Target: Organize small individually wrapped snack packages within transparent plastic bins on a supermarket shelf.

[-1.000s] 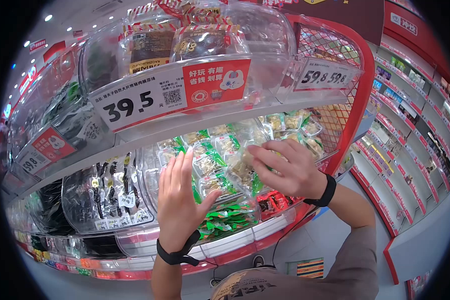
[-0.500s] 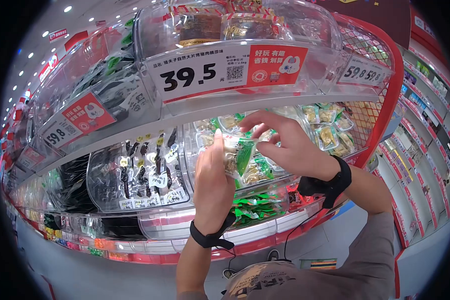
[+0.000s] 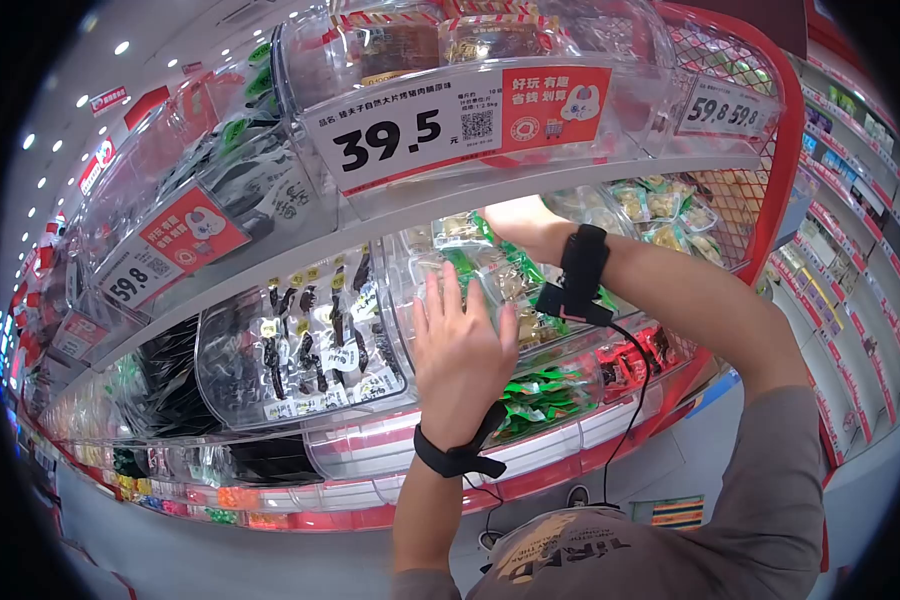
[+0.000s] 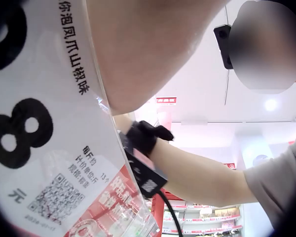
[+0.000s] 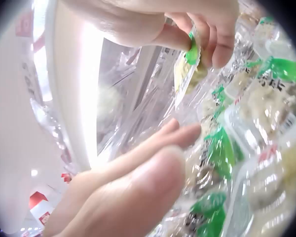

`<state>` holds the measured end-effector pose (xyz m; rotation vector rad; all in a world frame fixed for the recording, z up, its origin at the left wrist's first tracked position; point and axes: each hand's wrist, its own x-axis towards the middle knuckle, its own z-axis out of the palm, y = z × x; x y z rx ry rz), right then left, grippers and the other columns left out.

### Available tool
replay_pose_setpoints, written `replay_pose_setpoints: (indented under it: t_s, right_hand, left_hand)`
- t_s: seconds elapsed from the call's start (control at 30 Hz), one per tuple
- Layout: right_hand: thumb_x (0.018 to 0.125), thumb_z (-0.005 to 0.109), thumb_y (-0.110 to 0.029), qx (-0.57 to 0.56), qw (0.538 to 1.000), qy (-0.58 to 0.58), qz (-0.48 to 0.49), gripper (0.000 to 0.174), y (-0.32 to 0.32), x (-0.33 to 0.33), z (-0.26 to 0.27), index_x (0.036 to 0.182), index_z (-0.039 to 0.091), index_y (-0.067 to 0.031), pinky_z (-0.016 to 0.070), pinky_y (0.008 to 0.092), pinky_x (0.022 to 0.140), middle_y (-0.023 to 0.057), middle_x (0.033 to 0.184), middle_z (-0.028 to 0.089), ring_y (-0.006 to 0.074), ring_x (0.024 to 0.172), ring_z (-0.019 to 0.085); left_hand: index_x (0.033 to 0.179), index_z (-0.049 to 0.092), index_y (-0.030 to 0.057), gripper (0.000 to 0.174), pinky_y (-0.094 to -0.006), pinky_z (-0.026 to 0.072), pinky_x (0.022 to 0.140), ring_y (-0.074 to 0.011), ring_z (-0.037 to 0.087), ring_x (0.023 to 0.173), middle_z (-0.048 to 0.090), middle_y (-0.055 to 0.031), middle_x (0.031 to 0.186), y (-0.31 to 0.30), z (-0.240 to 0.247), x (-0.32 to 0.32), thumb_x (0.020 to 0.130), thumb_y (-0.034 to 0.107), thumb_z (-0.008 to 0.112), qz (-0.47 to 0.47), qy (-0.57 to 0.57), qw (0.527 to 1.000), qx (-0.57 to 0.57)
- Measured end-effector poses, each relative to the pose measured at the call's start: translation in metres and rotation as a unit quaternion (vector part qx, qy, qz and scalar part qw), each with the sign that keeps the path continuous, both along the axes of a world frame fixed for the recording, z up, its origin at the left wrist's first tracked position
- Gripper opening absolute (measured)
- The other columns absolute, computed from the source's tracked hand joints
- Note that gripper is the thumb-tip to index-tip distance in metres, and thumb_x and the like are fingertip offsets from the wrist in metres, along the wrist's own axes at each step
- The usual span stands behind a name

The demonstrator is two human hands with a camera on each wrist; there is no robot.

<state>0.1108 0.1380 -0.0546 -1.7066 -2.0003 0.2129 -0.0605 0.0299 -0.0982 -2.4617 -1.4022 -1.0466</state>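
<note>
Small clear packets with green print (image 5: 269, 106) fill a bin below the upper shelf. In the right wrist view, my right hand (image 5: 158, 22) pinches one such packet (image 5: 182, 79) between thumb and fingers, above the others. The head view has my right hand (image 3: 523, 222) reaching under the shelf, its fingers partly hidden by glare. My left hand (image 3: 465, 350) lies over the near part of the bin with fingers spread; it is nearer the camera in the right wrist view (image 5: 133, 187). Whether its fingertips touch packets, I cannot tell.
The upper shelf's edge, with price signs (image 3: 400, 130), overhangs the bin. Left of it is a bin of dark packaged strips (image 3: 305, 350). Green packets (image 3: 545, 400) lie below, and a red mesh panel (image 3: 730, 215) stands at right. A cable (image 3: 642, 400) hangs from the right wrist.
My right hand has moved from beside the left hand to farther back under the shelf. The packet seen between both hands half a second ago is gone from there; my left fingers have spread.
</note>
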Motion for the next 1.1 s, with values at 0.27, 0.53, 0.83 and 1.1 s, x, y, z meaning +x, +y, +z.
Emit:
replay_pose_setpoints:
  t_s: [0.27, 0.53, 0.83, 1.1]
  right_hand:
    - [0.089, 0.059, -0.029, -0.024, 0.998, -0.059, -0.008, 0.035, 0.047, -0.016, 0.003, 0.109, 0.065, -0.0008, 0.0492, 0.0389, 0.078, 0.0157, 0.1, 0.067, 0.0246, 0.089, 0.064]
    - [0.085, 0.065, -0.034, -0.039, 0.999, 0.004, 0.022, 0.039, 0.055, -0.026, -0.003, 0.106, 0.068, -0.0015, 0.0503, 0.0421, 0.082, 0.0206, 0.103, 0.068, 0.0279, 0.096, 0.067]
    - [0.075, 0.074, -0.038, -0.046, 0.999, -0.008, 0.013, 0.052, 0.052, -0.034, -0.004, 0.111, 0.068, -0.0022, 0.0484, 0.042, 0.092, 0.0189, 0.113, 0.067, 0.0331, 0.106, 0.064]
    - [0.071, 0.079, -0.031, 0.053, 0.995, -0.06, 0.058, 0.061, 0.042, -0.047, -0.005, 0.121, 0.061, -0.0023, 0.0474, 0.043, 0.095, 0.0216, 0.119, 0.062, 0.0365, 0.113, 0.059]
  left_hand:
    - [0.123, 0.059, -0.0025, 0.056, -0.0505, 0.0342, 0.108, -0.0437, 0.045, 0.129, 0.048, -0.0327, 0.134, 0.006, -0.011, 0.003, 0.089, 0.042, 0.057, 0.034, 0.011, 0.999, -0.018]
    - [0.123, 0.059, -0.0028, 0.056, -0.0499, 0.0354, 0.108, -0.0435, 0.047, 0.127, 0.051, -0.0326, 0.131, 0.005, -0.013, 0.003, 0.088, 0.041, 0.058, 0.036, 0.006, 0.999, 0.005]
    - [0.128, 0.055, -0.0012, 0.058, -0.0478, 0.0315, 0.111, -0.0413, 0.041, 0.133, 0.046, -0.0304, 0.139, 0.004, -0.008, 0.002, 0.09, 0.043, 0.056, 0.031, 0.026, 0.998, -0.043]
    - [0.132, 0.053, 0.0005, 0.059, -0.0473, 0.0295, 0.112, -0.0417, 0.037, 0.136, 0.042, -0.0304, 0.142, 0.001, -0.002, 0.002, 0.091, 0.043, 0.054, 0.027, 0.04, 0.996, -0.07]
